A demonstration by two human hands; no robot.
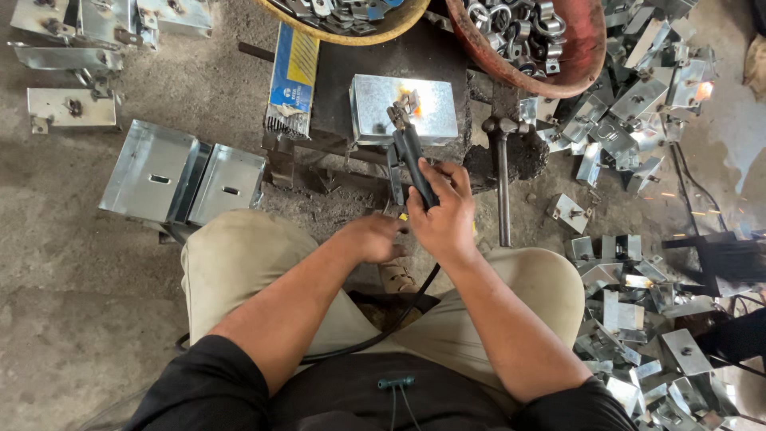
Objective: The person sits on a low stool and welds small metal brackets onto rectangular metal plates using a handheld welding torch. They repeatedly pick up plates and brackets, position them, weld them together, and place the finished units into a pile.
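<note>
On the concrete floor (pixel 72 263) at the left lie two folded galvanised trays (pixel 183 177) side by side. A blue and yellow packet of rods (pixel 292 76) lies above them. At the top stand a yellow basin (pixel 399 28) and a red basin (pixel 586 60) — both hold metal clamps. A hammer (pixel 503 175) lies beside a scattered heap of small brackets (pixel 638 104) at the right.

Metal-fabrication workshop, floor-level welding station. Evidence: bare concrete floor (pixel 72 319); heaps of galvanised steel brackets (pixel 638 104); folded sheet-metal boxes (pixel 183 175); red basin of pipe clamps (pixel 574 56); hammer (pixel 503 175); packet of welding rods (pixel 292 80). Electrode holder (pixel 411 152) with cable, bright arc glare on the steel box (pixel 403 108).
</note>
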